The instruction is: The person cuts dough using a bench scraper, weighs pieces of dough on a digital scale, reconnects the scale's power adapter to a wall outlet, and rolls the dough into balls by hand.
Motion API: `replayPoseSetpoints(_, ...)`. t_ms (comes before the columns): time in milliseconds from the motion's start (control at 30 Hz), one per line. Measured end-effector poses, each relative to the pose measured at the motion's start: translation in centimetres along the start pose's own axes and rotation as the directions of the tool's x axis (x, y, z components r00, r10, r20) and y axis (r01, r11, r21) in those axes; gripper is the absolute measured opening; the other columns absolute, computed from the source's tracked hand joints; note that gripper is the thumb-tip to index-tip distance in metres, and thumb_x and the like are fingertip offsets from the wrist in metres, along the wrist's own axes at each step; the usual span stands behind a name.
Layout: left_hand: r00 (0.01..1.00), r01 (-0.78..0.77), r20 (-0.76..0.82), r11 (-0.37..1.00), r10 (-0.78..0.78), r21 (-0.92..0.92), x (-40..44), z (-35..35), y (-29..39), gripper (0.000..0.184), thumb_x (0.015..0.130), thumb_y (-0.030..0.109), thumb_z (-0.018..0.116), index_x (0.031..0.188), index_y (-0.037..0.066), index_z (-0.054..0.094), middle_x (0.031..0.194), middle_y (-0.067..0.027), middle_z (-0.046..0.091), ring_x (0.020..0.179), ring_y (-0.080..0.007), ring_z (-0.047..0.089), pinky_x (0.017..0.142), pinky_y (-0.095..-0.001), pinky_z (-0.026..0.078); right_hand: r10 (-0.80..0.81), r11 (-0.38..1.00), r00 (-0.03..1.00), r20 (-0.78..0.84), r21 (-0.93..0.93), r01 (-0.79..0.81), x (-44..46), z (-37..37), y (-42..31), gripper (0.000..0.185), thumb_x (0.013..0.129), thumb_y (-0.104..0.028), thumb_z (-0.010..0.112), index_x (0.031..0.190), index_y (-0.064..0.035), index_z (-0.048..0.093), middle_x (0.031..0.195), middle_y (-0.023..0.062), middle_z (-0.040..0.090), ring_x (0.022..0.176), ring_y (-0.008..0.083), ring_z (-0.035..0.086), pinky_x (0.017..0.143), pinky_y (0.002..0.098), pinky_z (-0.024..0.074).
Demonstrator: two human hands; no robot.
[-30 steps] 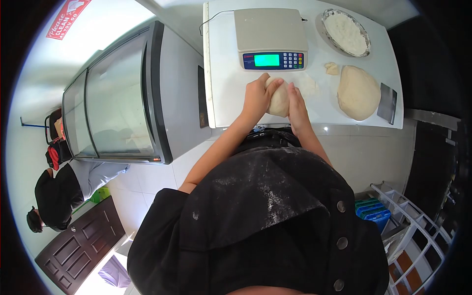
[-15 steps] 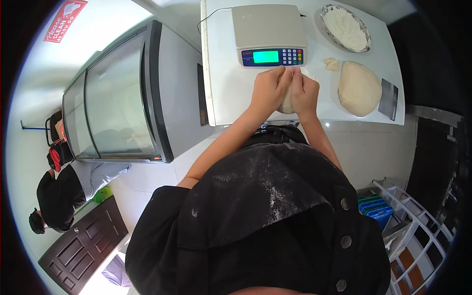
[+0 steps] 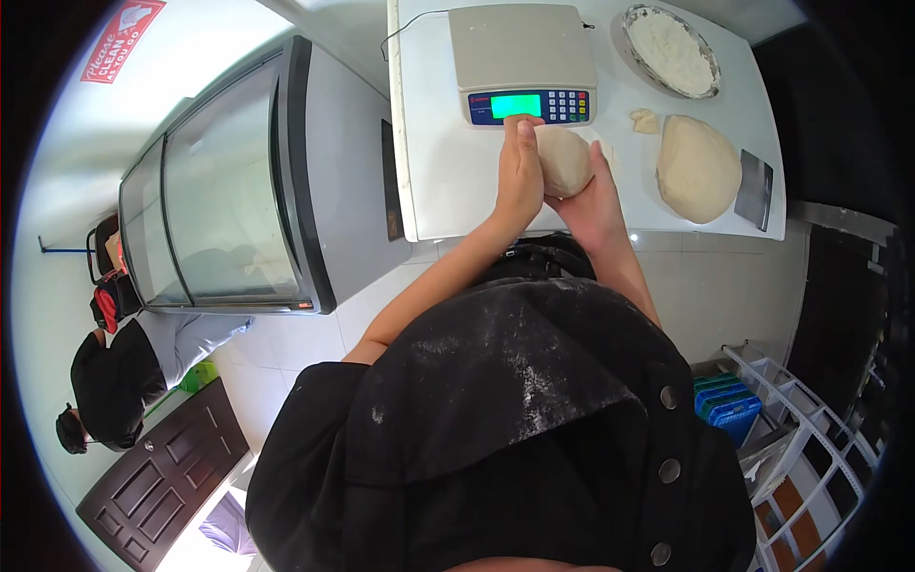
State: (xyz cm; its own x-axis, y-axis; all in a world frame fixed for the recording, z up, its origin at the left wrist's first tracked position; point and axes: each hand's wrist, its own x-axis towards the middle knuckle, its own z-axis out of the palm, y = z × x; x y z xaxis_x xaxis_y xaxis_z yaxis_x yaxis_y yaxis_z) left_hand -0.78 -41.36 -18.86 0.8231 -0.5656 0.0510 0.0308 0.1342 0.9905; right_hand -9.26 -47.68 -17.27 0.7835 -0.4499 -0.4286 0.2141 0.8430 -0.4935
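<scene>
A smooth, rounded dough ball (image 3: 564, 162) is held between my two hands, just in front of the scale (image 3: 522, 57) with its lit green display. My left hand (image 3: 519, 174) presses against the ball's left side, fingers pointing away from me. Cupping the right side and underside of the ball is my right hand (image 3: 593, 202), thumb up along its edge. To the right on the white table (image 3: 438, 181) lie a large dough mass (image 3: 699, 170) and a small dough piece (image 3: 644, 121). A dark flat scraper (image 3: 754, 191) lies beside the large dough.
A bowl of flour (image 3: 671, 51) stands at the table's back right. A glass-topped freezer (image 3: 224, 181) is at the left, with a person (image 3: 114, 386) beyond it. At the lower right stands a white rack (image 3: 801, 429) near blue packages (image 3: 729, 410).
Both hands were folded over the dough half a second ago; now they are at its sides and the rounded ball shows between them. The right hand has turned palm inward.
</scene>
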Motion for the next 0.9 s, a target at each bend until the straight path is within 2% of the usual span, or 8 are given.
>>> replayPoseSetpoints(100, 1.0, -0.014, 0.014, 0.998, 0.015, -0.061, 0.3, 0.4, -1.1, 0.045, 0.096, 0.04, 0.037, 0.095, -0.001, 0.056, 0.104, -0.0156, 0.05, 0.094, -0.0209, 0.047, 0.085, -0.0318, 0.037, -0.062, 0.991, 0.998, 0.024, -0.12, 0.064, -0.2, -1.7, 0.0, 0.042, 0.089, -0.026, 0.057, 0.118, 0.0026, 0.047, 0.109, 0.0148, 0.056, 0.095, 0.0234, 0.059, 0.086, 0.036, 0.0482)
replayPoseSetpoints(200, 0.969, -0.221, 0.175, 0.931, 0.176, 0.29, 2.3, 0.7, -1.7, 0.035, 0.094, 0.037, 0.042, 0.103, 0.005, 0.055, 0.111, -0.0132, 0.044, 0.098, -0.0251, 0.043, 0.087, -0.0395, 0.033, -0.174, 0.964, 0.978, -0.114, -0.223, 0.146, 0.0, -3.7, -0.7, 0.043, 0.089, -0.022, 0.057, 0.12, 0.0064, 0.044, 0.109, 0.0179, 0.057, 0.097, 0.024, 0.06, 0.084, 0.0341, 0.0503)
replayPoseSetpoints(300, 0.909, -0.41, 0.208, 0.68, 0.362, 0.608, 6.1, 1.1, -2.6, 0.031, 0.088, 0.036, 0.051, 0.107, 0.011, 0.055, 0.117, -0.0115, 0.042, 0.103, -0.0293, 0.041, 0.094, -0.0524, 0.026, -0.267, 0.943, 0.946, -0.184, -0.253, 0.217, 0.0, -6.2, -2.6, 0.043, 0.087, -0.014, 0.06, 0.12, 0.0091, 0.043, 0.11, 0.0213, 0.056, 0.096, 0.0255, 0.061, 0.083, 0.0322, 0.0524)
replayPoseSetpoints(333, 0.912, -0.404, 0.207, 0.68, 0.355, 0.612, 7.6, 1.0, -3.9, 0.031, 0.088, 0.036, 0.051, 0.107, 0.011, 0.055, 0.117, -0.0115, 0.042, 0.103, -0.0293, 0.041, 0.094, -0.0524, 0.026, -0.26, 0.945, 0.947, -0.188, -0.251, 0.21, -0.3, -6.8, -3.4, 0.043, 0.087, -0.014, 0.06, 0.12, 0.0091, 0.043, 0.11, 0.0213, 0.056, 0.096, 0.0255, 0.061, 0.083, 0.0322, 0.0524)
replayPoseSetpoints(400, 0.913, -0.286, 0.13, 0.382, 0.386, 0.879, 9.9, 0.7, -6.3, 0.036, 0.087, 0.039, 0.055, 0.112, 0.013, 0.055, 0.122, -0.0101, 0.043, 0.115, -0.0306, 0.039, 0.099, -0.06, 0.018, -0.33, 0.926, 0.9, -0.285, -0.285, 0.249, -0.9, -7.6, -5.1, 0.044, 0.089, -0.019, 0.058, 0.121, 0.0078, 0.042, 0.112, 0.0195, 0.056, 0.098, 0.0242, 0.06, 0.085, 0.0343, 0.0518)
replayPoseSetpoints(567, 0.825, -0.408, 0.272, 0.19, 0.496, 0.893, 11.7, 1.3, -8.0, 0.037, 0.081, 0.043, 0.06, 0.109, 0.018, 0.059, 0.126, -0.0063, 0.044, 0.122, -0.0294, 0.036, 0.097, -0.0693, 0.01, -0.349, 0.934, 0.907, -0.237, -0.173, 0.314, -1.7, -8.7, -8.1, 0.044, 0.091, -0.023, 0.055, 0.123, 0.0046, 0.042, 0.113, 0.0162, 0.056, 0.1, 0.0229, 0.059, 0.087, 0.0369, 0.0508)
replayPoseSetpoints(733, 0.79, -0.405, 0.345, 0.009, 0.507, 0.914, 12.7, 1.1, -7.7, 0.036, 0.076, 0.044, 0.064, 0.107, 0.026, 0.061, 0.125, -0.0013, 0.045, 0.125, -0.0268, 0.034, 0.098, -0.069, 0.011, -0.294, 0.955, 0.936, -0.192, -0.094, 0.281, -1.1, -9.4, -9.6, 0.044, 0.092, -0.026, 0.052, 0.125, 0.0008, 0.041, 0.115, 0.0136, 0.056, 0.101, 0.0221, 0.059, 0.089, 0.0386, 0.0497)
replayPoseSetpoints(900, 0.806, -0.389, 0.278, 0.113, 0.522, 0.914, 14.1, 0.2, -7.6, 0.028, 0.076, 0.042, 0.065, 0.101, 0.03, 0.064, 0.124, 0.0024, 0.046, 0.125, -0.0241, 0.034, 0.099, -0.0672, 0.012, -0.231, 0.971, 0.956, -0.182, -0.095, 0.217, 0.7, -9.4, -10.6, 0.047, 0.091, -0.027, 0.053, 0.125, 0.0028, 0.04, 0.116, 0.0154, 0.054, 0.1, 0.0224, 0.058, 0.086, 0.0366, 0.0503)
